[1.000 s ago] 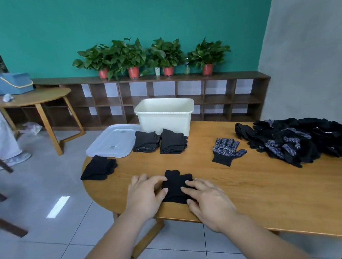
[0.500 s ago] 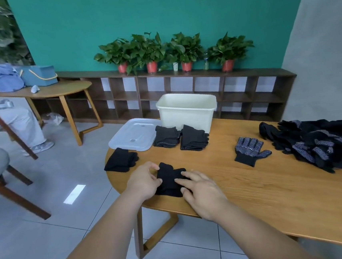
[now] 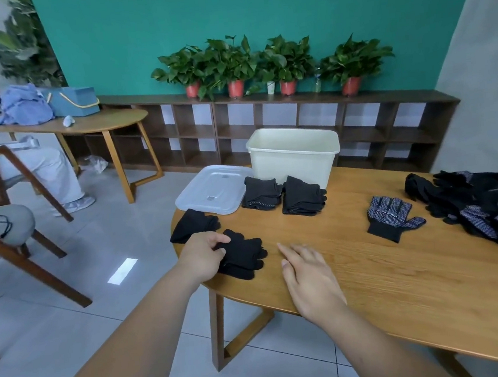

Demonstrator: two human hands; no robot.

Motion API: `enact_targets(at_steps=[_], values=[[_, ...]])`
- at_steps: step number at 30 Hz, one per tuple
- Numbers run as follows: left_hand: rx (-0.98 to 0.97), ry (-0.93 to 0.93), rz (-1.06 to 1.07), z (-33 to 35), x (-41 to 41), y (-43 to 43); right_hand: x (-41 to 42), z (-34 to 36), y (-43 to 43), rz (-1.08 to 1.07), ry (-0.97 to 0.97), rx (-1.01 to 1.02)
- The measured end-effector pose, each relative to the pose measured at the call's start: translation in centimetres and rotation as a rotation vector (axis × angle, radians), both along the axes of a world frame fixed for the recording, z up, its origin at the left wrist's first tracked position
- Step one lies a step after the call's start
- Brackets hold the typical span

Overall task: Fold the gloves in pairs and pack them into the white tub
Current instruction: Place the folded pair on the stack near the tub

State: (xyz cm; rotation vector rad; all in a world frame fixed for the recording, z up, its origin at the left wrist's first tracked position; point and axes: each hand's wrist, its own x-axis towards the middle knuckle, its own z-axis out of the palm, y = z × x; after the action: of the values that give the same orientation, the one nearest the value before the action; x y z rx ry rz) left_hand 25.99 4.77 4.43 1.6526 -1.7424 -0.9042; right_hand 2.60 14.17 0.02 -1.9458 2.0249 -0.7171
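Black folded pair (image 3: 243, 257), left of centre on the worktop (image 3: 372, 282), pinched by curled fingers of my left hand (image 3: 201, 258), right hand (image 3: 309, 273) flat and empty, so squeeze the fold firmly when lifting toward the white tub (image 3: 293, 158) above.

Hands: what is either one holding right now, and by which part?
Left hand grips the folded glove pair at its left edge; right hand holds nothing.
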Motion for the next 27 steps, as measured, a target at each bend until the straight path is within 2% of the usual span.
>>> enact_targets(at_steps=[6, 10, 14, 17, 21, 24, 27], values=[[-0.258, -0.110, -0.015, 1.5, 1.3, -1.6, 0.1, -0.5, -0.1, -0.004, 0.077, -0.028], [-0.302, -0.011, 0.000, 3.6, 3.2, -3.9, 0.2, -0.8, -0.2, -0.011, 0.126, -0.030], [-0.203, 0.149, 0.129, 3.8, 5.1, -6.1, 0.4, -0.6, -0.3, -0.024, 0.183, -0.030], [-0.078, -0.004, 0.148, 1.3, 6.5, -7.5, 0.5, -0.5, -0.1, -0.028, 0.200, -0.006], [-0.087, -0.063, 0.175, 0.0, 6.7, -8.6, 0.5, -0.3, -0.2, -0.030, 0.211, 0.003], [-0.200, -0.232, 0.220, -0.3, 6.1, -8.3, 0.7, -0.3, -0.3, -0.031, 0.228, -0.006], [-0.439, -0.395, 0.148, -0.7, 5.5, -7.0, 0.7, -0.4, -0.2, -0.029, 0.235, -0.010]])
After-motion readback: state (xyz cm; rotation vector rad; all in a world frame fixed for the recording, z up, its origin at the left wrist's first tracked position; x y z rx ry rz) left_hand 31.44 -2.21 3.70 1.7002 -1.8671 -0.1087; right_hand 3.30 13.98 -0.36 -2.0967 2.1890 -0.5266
